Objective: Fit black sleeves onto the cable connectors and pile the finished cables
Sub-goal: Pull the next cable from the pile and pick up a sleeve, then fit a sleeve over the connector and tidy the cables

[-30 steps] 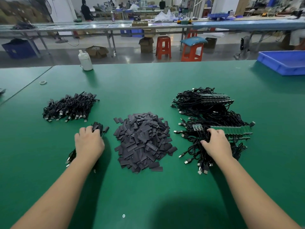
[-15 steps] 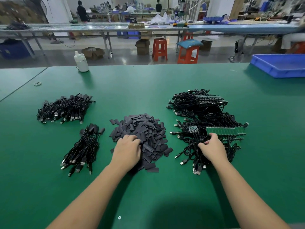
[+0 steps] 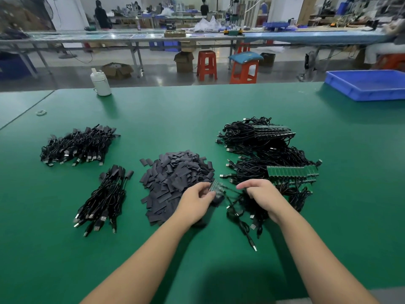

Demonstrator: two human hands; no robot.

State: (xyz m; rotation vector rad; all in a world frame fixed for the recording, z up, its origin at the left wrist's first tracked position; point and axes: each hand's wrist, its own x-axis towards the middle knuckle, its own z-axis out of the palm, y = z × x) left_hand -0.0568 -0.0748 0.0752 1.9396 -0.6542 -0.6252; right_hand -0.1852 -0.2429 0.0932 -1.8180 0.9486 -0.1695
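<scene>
Four black piles (image 3: 175,176), green table (image 3: 175,110), workshop

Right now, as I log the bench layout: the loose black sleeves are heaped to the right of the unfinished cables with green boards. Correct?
Not quite. In the head view the heap of black sleeves lies to the left of the unfinished cables with green boards, in the middle of the green table.
</scene>
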